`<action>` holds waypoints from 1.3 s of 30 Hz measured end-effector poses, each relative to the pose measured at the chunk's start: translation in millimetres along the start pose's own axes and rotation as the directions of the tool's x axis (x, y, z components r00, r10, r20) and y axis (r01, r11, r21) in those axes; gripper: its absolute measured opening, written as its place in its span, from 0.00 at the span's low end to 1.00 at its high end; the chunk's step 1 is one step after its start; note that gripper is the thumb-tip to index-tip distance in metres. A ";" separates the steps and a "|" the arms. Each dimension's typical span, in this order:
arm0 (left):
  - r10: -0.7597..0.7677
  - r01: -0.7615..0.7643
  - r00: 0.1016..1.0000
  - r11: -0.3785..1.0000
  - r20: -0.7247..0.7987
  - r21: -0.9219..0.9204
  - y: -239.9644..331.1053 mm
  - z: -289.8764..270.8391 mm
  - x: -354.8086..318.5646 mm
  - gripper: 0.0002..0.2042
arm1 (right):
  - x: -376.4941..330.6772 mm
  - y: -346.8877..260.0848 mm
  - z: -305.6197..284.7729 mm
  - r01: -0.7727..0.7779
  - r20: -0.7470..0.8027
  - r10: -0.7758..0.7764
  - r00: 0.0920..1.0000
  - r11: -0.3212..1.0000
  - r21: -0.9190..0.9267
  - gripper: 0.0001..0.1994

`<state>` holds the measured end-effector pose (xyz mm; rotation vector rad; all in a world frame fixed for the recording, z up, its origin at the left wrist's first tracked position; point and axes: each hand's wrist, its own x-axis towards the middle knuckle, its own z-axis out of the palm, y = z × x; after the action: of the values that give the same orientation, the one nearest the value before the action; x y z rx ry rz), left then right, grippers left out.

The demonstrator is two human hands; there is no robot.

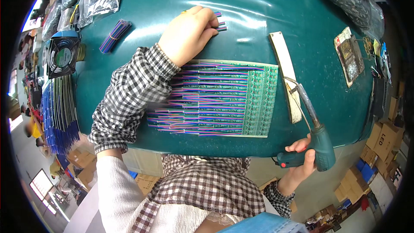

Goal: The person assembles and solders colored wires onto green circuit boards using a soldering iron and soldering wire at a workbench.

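Note:
My left hand (189, 32) reaches past the circuit board, its fingers curled shut on short multicoloured wires (221, 26) whose ends stick out beyond the fingertips. Below that hand lies a panel of small green circuit boards (260, 99), with rows of multicoloured ribbon wires (207, 102) running left from it. My forearm hides the panel's upper left part. At the table's near right edge my right hand (303, 159) grips a green soldering gun (324, 149). Its metal tip points up and left, over a pale narrow strip (286, 77).
A tied wire bundle (115, 36) lies to the left, near a small fan (63, 55). Blue-ended cables (60, 116) hang at the left edge. Plastic bags (101, 0) fill the far left corner, and another bag (349, 6) the far right. A solder-stained tray (349, 58) sits right.

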<state>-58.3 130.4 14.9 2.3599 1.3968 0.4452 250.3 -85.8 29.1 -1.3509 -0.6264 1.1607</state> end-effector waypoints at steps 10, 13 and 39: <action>0.105 -0.087 0.985 0.987 -0.134 0.133 4.5 -10.4 1.9 0.04 | 1.1 0.9 3.5 -0.004 -0.005 0.004 1.000 1.000 0.021 0.26; 0.144 -0.101 0.965 0.975 -0.219 0.199 19.9 -29.5 -0.5 0.06 | 3.1 -0.7 1.1 -0.008 0.019 0.007 1.000 1.000 0.026 0.26; 0.374 -0.375 0.927 0.924 0.026 0.081 91.9 44.3 -31.3 0.15 | -0.4 -15.0 9.6 -0.067 0.024 0.074 0.997 0.974 -0.218 0.27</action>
<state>17.6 55.3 15.1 2.7033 0.9713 0.4805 245.7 -79.7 45.2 -1.5526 -0.7502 1.1989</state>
